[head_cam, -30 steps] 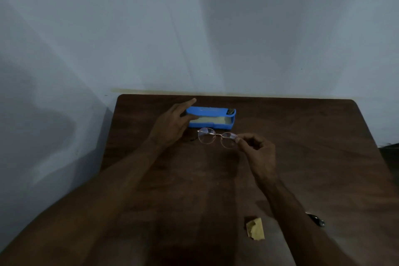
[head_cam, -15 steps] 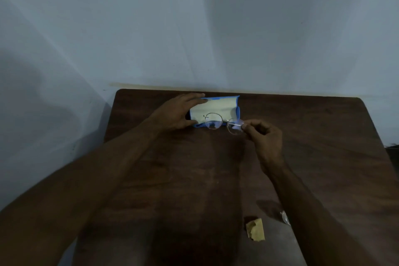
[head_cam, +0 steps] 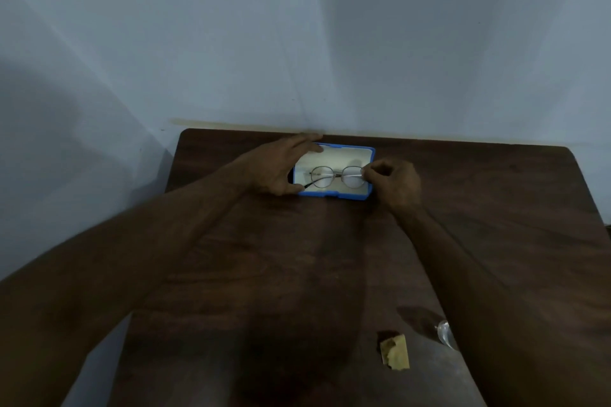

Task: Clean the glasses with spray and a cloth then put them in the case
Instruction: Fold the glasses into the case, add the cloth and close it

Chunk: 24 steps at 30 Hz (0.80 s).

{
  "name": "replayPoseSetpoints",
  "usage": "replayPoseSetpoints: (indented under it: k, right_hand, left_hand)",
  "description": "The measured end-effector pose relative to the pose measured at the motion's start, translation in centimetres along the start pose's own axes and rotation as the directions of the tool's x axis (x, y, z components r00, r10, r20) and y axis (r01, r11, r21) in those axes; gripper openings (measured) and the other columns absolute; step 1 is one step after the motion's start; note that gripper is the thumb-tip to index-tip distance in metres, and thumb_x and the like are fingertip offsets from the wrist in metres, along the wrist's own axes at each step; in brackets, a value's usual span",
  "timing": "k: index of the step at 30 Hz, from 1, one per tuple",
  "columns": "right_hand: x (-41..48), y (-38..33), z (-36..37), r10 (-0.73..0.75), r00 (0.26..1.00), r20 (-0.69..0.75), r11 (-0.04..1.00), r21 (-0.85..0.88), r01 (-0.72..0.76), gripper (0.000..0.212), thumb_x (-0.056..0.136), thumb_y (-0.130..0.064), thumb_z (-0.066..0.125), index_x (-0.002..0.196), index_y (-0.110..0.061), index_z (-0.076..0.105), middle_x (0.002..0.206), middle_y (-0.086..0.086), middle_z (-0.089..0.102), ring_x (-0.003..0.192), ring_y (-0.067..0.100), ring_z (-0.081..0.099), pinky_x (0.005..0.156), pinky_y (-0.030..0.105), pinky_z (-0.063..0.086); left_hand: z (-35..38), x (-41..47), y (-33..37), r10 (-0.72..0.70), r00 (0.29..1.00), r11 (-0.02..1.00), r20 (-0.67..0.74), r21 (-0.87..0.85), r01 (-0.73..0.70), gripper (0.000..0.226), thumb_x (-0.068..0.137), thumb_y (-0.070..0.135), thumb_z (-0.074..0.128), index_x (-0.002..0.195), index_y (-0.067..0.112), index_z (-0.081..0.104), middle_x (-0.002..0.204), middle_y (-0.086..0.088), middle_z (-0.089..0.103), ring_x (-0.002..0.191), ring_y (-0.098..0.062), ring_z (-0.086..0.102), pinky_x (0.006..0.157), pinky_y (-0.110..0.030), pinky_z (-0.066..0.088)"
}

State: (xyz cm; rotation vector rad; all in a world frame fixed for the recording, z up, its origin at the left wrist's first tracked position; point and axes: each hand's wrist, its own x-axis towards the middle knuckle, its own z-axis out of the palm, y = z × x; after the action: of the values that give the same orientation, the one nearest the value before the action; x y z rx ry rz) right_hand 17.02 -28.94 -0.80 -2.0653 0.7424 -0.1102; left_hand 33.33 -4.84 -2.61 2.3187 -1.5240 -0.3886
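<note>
Nearly done, we judge: our right hand point(head_cam: 393, 182) pinches the round wire-framed glasses point(head_cam: 335, 177) inside the open blue cream-lined case point(head_cam: 334, 196), far on the table point(head_cam: 297, 258); our left hand point(head_cam: 277, 168) grips its left end. Letting go and closing remain.

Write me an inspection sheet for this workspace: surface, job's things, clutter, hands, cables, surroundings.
Surface: dark wooden table.
Job's things: blue case lies open near the far edge. The glasses are over its pale lining, whether resting or not cannot be told. The yellow cloth lies crumpled near the front edge.
Clutter: clear object beside the right forearm, partly hidden, not identifiable.
Hands: left hand grips the case's left end. The right hand pinches the glasses at their right end.
Cables: nothing seen.
Surroundings: pale wall behind the table.
</note>
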Motion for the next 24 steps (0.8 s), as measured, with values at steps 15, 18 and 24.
replayPoseSetpoints:
  k: [15,18,24]
  right_hand:
    - [-1.4,-0.1,2.2,-0.263,0.957,0.125,0.717,-0.639,0.281,0.027,0.106,-0.035,0.059,0.106,-0.013,0.075,0.108,0.009,0.070,0.105,0.028,0.062,0.071,0.036,0.047]
    - [-1.8,-0.3,2.3,-0.262,0.957,0.126,0.685,-0.674,0.276,0.027,0.105,-0.030,0.057,0.111,-0.010,0.075,0.120,0.011,0.064,0.113,0.031,0.060,0.078,0.041,0.054]
    - [-2.6,-0.1,2.0,-0.327,0.941,0.086,0.721,-0.622,0.307,0.028,0.106,-0.037,0.057,0.109,-0.013,0.071,0.121,0.008,0.058,0.112,0.028,0.059,0.075,0.040,0.055]
  left_hand:
    - [0.3,-1.0,0.9,0.016,0.998,1.000,-0.055,0.007,-0.016,0.087,0.089,0.055,0.067,0.160,0.014,0.037,0.172,-0.005,0.028,0.155,-0.023,0.034,0.120,-0.043,0.043]
    - [0.5,-1.3,1.1,0.040,0.995,0.999,-0.089,0.014,-0.039,0.082,0.090,0.047,0.072,0.158,0.014,0.040,0.172,-0.005,0.028,0.155,-0.021,0.035,0.119,-0.033,0.042]
    - [0.6,-2.3,2.6,0.094,0.984,0.991,-0.153,0.111,-0.077,0.064,0.093,0.044,0.069,0.148,0.017,0.053,0.175,-0.003,0.021,0.149,-0.022,0.042,0.089,-0.029,0.053]
